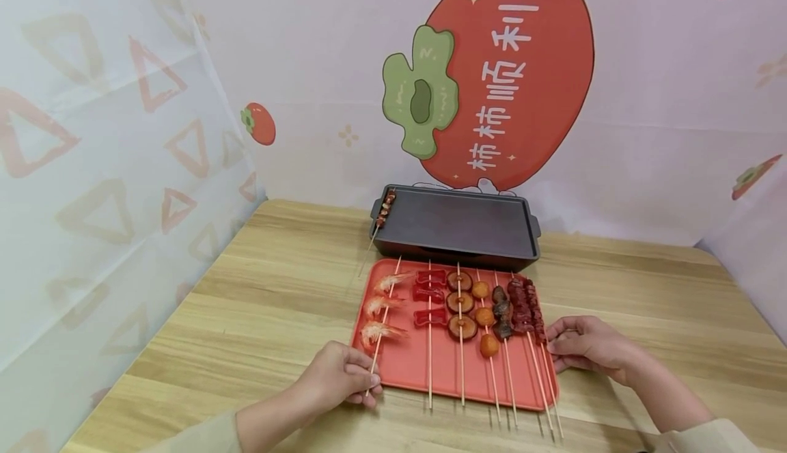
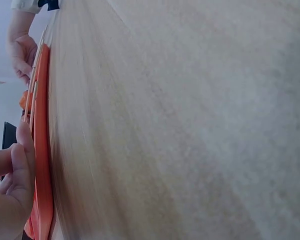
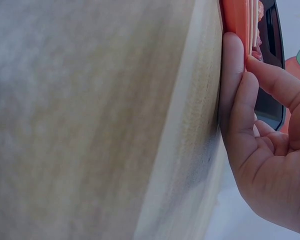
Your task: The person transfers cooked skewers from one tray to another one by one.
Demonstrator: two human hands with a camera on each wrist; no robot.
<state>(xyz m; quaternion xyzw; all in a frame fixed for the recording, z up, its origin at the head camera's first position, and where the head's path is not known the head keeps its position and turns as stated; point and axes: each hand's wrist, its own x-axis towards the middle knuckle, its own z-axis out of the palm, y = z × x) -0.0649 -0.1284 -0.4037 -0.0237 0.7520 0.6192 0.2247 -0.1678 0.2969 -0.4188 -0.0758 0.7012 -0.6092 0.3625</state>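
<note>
A red-orange tray (image 1: 399, 364) lies on the table, holding a row of skewers. My left hand (image 1: 344, 374) grips its front left corner, where the stick of the shrimp skewer (image 1: 381, 333) crosses the fingertips. At the right edge, my right hand (image 1: 587, 347) pinches the rim; the right wrist view shows the thumb and fingers on the tray side (image 3: 235, 17). From left to right after the shrimp come a red-piece skewer (image 1: 430, 318), a mushroom skewer (image 1: 461, 303), an orange ball skewer (image 1: 484, 316), a dark-piece skewer (image 1: 502, 313) and dark red meat skewers (image 1: 521, 306).
Behind the tray stands a black rectangular grill pan (image 1: 458, 221) with side handles. One small meat skewer (image 1: 384, 210) lies at its left end, the stick hanging over the front. A printed cloth (image 1: 307, 63) hangs behind the wooden table (image 1: 246, 289).
</note>
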